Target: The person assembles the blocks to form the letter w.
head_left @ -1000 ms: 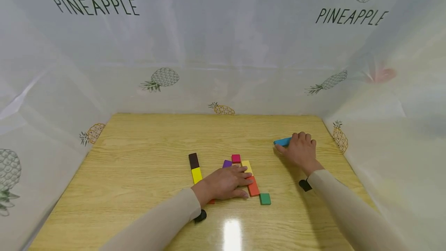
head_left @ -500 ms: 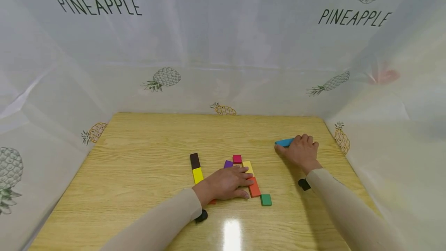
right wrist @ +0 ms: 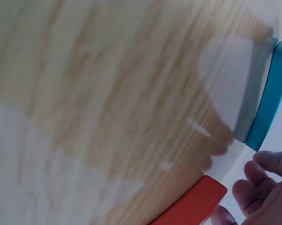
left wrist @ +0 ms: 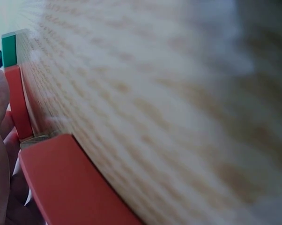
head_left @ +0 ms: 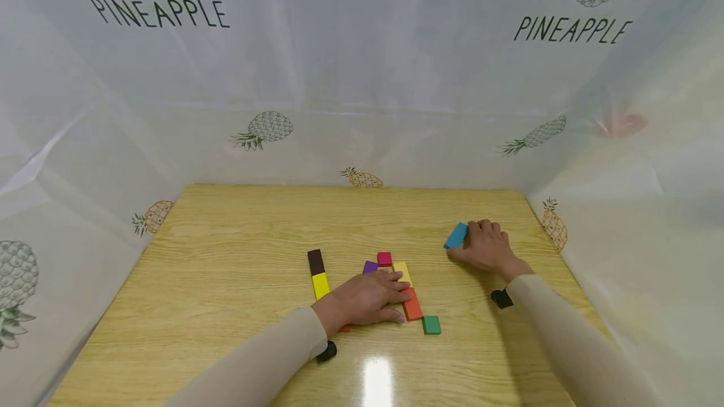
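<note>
In the head view, my left hand (head_left: pixel 370 297) lies flat over a cluster of coloured blocks, fingers spread. A pale yellow block (head_left: pixel 401 273) and a red block (head_left: pixel 413 304) show at its fingertips. My right hand (head_left: pixel 485 247) pinches a blue block (head_left: pixel 455 235) at its two ends, with the block slanting on the table. In the right wrist view, the blue block (right wrist: pixel 268 96) stands between fingertips. Another red block (right wrist: pixel 192 204) lies near those fingers, hidden in the head view. The left wrist view shows a red block (left wrist: pixel 77 183) close up.
A dark brown block (head_left: pixel 316 262) and a yellow block (head_left: pixel 320 285) form a line left of my left hand. Purple (head_left: pixel 370 267) and crimson (head_left: pixel 384 259) blocks sit beyond it. A green block (head_left: pixel 432 325) touches the cluster's near corner. Pineapple-print sheeting (head_left: pixel 362 68) surrounds the wooden table (head_left: pixel 226 269).
The blue block has turned from lying nearly crosswise to a steeper slant, its near end now close to my right thumb. My left hand stays where it was.
</note>
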The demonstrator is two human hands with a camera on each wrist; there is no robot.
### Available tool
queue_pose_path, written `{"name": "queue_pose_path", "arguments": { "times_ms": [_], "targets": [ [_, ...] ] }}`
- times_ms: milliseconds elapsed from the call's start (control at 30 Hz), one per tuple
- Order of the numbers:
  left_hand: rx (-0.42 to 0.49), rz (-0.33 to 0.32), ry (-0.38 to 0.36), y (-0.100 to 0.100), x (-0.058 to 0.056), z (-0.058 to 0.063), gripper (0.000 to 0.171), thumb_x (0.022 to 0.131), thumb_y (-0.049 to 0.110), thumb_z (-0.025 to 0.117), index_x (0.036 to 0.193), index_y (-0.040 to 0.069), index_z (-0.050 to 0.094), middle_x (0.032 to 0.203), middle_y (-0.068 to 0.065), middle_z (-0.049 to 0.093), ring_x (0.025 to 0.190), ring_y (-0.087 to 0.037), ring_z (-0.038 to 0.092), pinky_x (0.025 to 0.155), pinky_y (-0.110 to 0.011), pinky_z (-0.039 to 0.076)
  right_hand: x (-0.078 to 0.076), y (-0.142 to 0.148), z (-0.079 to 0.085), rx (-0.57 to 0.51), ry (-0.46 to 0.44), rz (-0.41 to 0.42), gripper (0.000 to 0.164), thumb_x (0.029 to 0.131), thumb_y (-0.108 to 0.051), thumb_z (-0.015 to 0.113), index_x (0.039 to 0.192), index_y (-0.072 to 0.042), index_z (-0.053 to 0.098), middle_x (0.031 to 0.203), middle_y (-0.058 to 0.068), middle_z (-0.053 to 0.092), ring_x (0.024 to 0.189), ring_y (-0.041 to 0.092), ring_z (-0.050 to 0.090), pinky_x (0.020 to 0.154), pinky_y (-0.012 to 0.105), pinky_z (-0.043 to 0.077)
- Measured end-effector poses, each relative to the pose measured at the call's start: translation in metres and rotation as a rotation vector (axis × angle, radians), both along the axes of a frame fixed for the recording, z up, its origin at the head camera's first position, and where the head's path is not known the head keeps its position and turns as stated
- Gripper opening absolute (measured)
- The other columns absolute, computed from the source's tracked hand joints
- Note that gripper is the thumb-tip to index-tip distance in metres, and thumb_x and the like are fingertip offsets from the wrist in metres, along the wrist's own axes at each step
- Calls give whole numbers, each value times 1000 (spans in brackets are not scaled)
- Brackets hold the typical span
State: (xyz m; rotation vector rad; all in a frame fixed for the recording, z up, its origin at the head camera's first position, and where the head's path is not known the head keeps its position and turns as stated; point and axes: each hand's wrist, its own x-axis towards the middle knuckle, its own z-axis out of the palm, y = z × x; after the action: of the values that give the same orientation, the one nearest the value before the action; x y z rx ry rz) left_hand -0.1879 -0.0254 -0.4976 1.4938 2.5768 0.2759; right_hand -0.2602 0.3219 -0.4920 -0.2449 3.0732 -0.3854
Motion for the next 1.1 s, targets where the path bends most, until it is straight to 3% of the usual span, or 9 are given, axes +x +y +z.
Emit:
{"name": "queue_pose_path", "arguments": {
  "times_ms": [233, 567, 1100],
  "targets": [
    [2, 1, 1, 0, 1, 1, 60, 108, 55, 48, 160, 25, 49, 165, 5, 45, 159, -19, 33, 132, -35, 23, 4, 3, -2, -13, 17, 32, 94, 92, -59, 72, 149, 10, 44, 147, 39, 42, 133, 59, 38, 107, 76, 33],
    [-9, 5, 12, 1, 1, 0, 58, 109, 55, 48, 159, 26, 49, 166, 6, 44, 159, -19, 32, 132, -36, 25, 17, 8, -8, 43, 189, 151, 91, 86, -55, 79, 140, 11, 47, 134, 33, 50, 123, 51, 47, 98, 66, 42],
    [-35, 31, -29, 3, 3, 5, 56, 109, 51, 50, 160, 26, 48, 166, 7, 43, 160, -18, 30, 133, -34, 21, 51, 10, -8, 86, 206, 239, 92, 85, -61, 78, 140, 8, 52, 131, 26, 56, 118, 44, 51, 95, 64, 45]
  ]
}}
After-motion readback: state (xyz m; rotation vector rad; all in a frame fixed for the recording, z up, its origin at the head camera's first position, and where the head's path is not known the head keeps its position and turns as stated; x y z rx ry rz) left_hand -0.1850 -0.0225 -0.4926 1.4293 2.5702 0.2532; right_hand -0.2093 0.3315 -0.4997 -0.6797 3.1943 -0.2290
